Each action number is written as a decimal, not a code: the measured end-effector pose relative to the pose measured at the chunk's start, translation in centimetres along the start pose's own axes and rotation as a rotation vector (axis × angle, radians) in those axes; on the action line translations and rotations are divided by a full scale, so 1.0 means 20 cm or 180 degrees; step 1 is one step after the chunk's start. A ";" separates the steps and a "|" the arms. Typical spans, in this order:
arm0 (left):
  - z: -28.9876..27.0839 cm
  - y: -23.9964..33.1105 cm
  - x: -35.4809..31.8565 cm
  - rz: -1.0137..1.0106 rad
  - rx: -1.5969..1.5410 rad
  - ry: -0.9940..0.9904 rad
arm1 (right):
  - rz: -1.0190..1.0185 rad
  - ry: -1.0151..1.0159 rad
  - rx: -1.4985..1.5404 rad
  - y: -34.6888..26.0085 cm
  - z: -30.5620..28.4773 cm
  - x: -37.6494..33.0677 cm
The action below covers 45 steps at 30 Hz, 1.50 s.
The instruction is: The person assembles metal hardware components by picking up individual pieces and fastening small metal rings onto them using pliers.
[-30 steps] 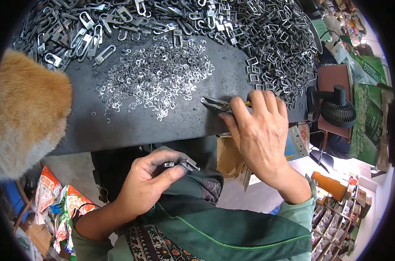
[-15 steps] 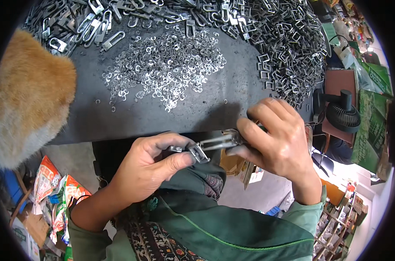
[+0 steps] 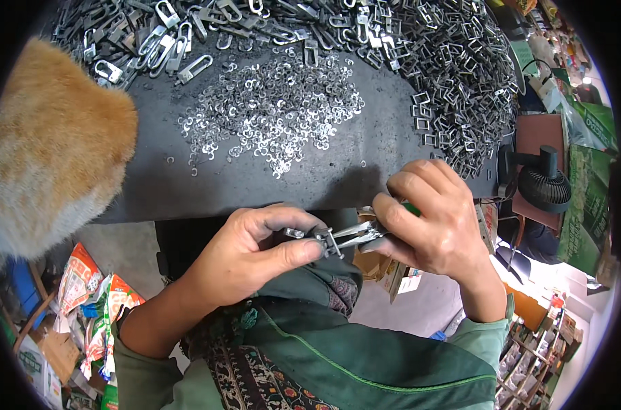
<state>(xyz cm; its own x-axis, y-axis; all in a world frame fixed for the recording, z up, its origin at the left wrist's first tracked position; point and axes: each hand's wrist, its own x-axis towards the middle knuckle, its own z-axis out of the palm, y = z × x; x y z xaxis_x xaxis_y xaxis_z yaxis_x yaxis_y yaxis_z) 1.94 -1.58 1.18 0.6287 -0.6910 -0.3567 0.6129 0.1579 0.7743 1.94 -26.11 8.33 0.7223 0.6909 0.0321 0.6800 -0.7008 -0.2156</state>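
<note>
The two hands were held near the centre of the frame, just below the front edge of the desk [image 3: 161,179]. In the left hand [image 3: 259,256], a small grey metal fitting with a crossbar-like end [image 3: 332,244] was pinched between the thumb and the bent fingers, its free end pointed toward the right of the frame. Another bit of metal was seen between the thumb and forefinger; whether it belonged to the same fitting could not be told. By the right hand [image 3: 433,229], a pair of silver-jawed pliers [image 3: 355,234] was grasped, its handles mostly hidden by the curled fingers. The plier tips were brought up to the fitting; whether anything was gripped in them could not be made out.

On the dark grey desk, a loose heap of tiny silver C-shaped metal rings [image 3: 276,109] was spread at upper centre. Long U-shaped metal loops with flat ends [image 3: 163,48] were piled at upper left, and small rectangular dark metal frames [image 3: 461,85] were massed at upper right. The left edge was filled by an orange-and-white furry animal [image 3: 58,147], only partly shown. A small black fan [image 3: 544,188] was placed at right. Below the hands, a dark green cloth garment with bright green piping [image 3: 351,355] was worn by the person.
</note>
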 end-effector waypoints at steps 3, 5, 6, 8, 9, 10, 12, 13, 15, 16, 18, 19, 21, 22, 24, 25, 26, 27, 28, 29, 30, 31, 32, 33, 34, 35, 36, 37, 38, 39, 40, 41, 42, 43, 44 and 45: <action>0.02 0.02 -0.02 0.0072 0.0608 0.0194 | -0.0010 0.0004 -0.0198 -0.03 0.00 -0.02; 0.03 0.05 -0.04 -0.0097 0.0582 0.0128 | 0.0135 0.0082 0.0011 -0.05 0.04 -0.06; 0.02 0.04 -0.06 -0.0315 0.0575 0.0194 | 0.0154 0.0159 0.0100 -0.06 0.06 -0.08; 0.02 0.01 -0.08 -0.0331 0.0393 0.0078 | 0.0281 0.0011 0.0485 -0.08 0.08 -0.10; 0.03 0.00 -0.10 -0.0606 0.0222 0.0127 | 0.0360 0.0062 0.0530 -0.09 0.08 -0.10; 0.02 -0.01 -0.12 -0.0884 0.0053 0.0180 | 0.0436 0.0116 0.0579 -0.09 0.09 -0.11; -0.04 -0.10 -0.14 -0.1046 0.0258 0.0086 | 0.0794 0.0258 0.0180 -0.03 0.07 -0.14; -0.04 -0.14 -0.14 -0.0949 0.0294 0.0373 | 0.1007 0.0691 -0.0044 0.04 0.10 -0.18; -0.14 -0.27 -0.16 -0.0743 0.0707 0.0689 | 0.1781 0.1086 -0.0572 0.19 0.13 -0.23; -0.18 -0.32 -0.16 -0.0741 0.0714 0.0702 | 0.2062 0.1157 -0.0668 0.21 0.12 -0.21; -0.22 -0.38 -0.15 -0.0365 0.1339 0.1138 | 0.2068 0.0981 -0.0928 0.30 0.14 -0.23; -0.21 -0.39 -0.15 -0.0252 0.1183 0.1149 | 0.1986 0.0908 -0.1056 0.33 0.16 -0.23; -0.16 -0.35 -0.14 -0.0301 0.1058 0.0934 | 0.1796 0.0860 -0.1235 0.37 0.17 -0.23; -0.12 -0.32 -0.12 -0.0337 0.0932 0.0687 | 0.1783 0.0851 -0.1194 0.36 0.17 -0.22; -0.03 -0.26 -0.09 -0.0128 0.0956 0.0579 | 0.1629 0.1032 -0.1090 0.31 0.15 -0.19; 0.01 -0.20 -0.07 -0.0095 0.0843 0.0562 | 0.1763 0.0985 -0.0672 0.25 0.14 -0.18; 0.05 -0.15 -0.06 -0.0066 0.0732 0.0564 | 0.1630 0.0880 -0.0156 0.18 0.13 -0.14; 0.08 -0.11 -0.05 -0.0104 0.0740 0.0619 | 0.1415 0.0829 0.0618 0.11 0.11 -0.10; 0.10 -0.08 -0.04 -0.0001 0.0652 0.0576 | 0.1353 0.0721 0.1522 0.06 0.13 -0.07; 0.11 -0.06 -0.04 0.0106 0.0565 0.0533 | 0.1518 0.0622 0.2168 -0.01 0.14 -0.05; 0.12 -0.06 -0.03 0.0100 0.0553 0.0521 | 0.1712 0.0519 0.2774 -0.07 0.15 -0.04; 0.13 -0.05 -0.02 0.0217 0.0518 0.0500 | 0.1698 0.0663 0.2909 -0.10 0.17 -0.03; 0.14 -0.05 -0.02 0.0337 0.0483 0.0484 | 0.1678 0.0806 0.3045 -0.13 0.20 -0.03; 0.15 -0.05 -0.02 0.0276 0.0459 0.0444 | 0.1846 0.0806 0.3375 -0.16 0.20 -0.02; 0.14 -0.04 -0.02 0.0272 0.0455 0.0454 | 0.1843 0.0797 0.3383 -0.18 0.21 -0.02; 0.13 -0.03 -0.02 0.0060 0.0284 0.0327 | 0.1764 0.0975 0.3326 -0.19 0.22 -0.02; 0.12 -0.03 -0.03 -0.0146 0.0113 0.0195 | 0.1684 0.1155 0.3261 -0.20 0.24 -0.02; 0.11 -0.03 -0.02 -0.0142 0.0109 0.0202 | 0.1678 0.1148 0.3261 -0.21 0.26 -0.03; 0.11 -0.03 -0.02 -0.0252 0.0078 0.0241 | 0.1745 0.1114 0.3168 -0.22 0.29 -0.04; 0.11 -0.03 -0.01 -0.0353 0.0044 0.0281 | 0.1806 0.1076 0.3069 -0.22 0.31 -0.05; 0.12 -0.06 0.00 -0.0341 0.0036 0.0282 | 0.1797 0.1069 0.3059 -0.25 0.30 -0.05; 0.12 -0.11 0.00 0.0927 0.1668 0.0663 | 0.2339 0.1066 0.3755 -0.29 0.30 -0.05; 0.13 -0.14 0.00 0.2201 0.3290 0.1020 | 0.2899 0.1052 0.4455 -0.33 0.29 -0.05; 0.11 -0.15 0.01 0.2393 0.3670 0.1043 | 0.3147 0.0992 0.5152 -0.33 0.30 -0.05; 0.10 -0.15 0.00 0.2396 0.3659 0.1028 | 0.3163 0.1001 0.5142 -0.34 0.28 -0.06; 0.10 -0.14 0.01 0.2003 0.3071 0.0727 | 0.3109 0.0638 0.4708 -0.32 0.26 -0.06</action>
<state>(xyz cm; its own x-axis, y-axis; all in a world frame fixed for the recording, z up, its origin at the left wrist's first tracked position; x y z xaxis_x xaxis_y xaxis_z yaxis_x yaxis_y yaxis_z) -0.59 -3.55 -0.01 0.8228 -0.5238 0.2205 -0.3916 -0.2413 0.8880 -3.86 -21.55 4.66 0.8339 0.0532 -0.5494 -0.5503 0.0029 -0.8350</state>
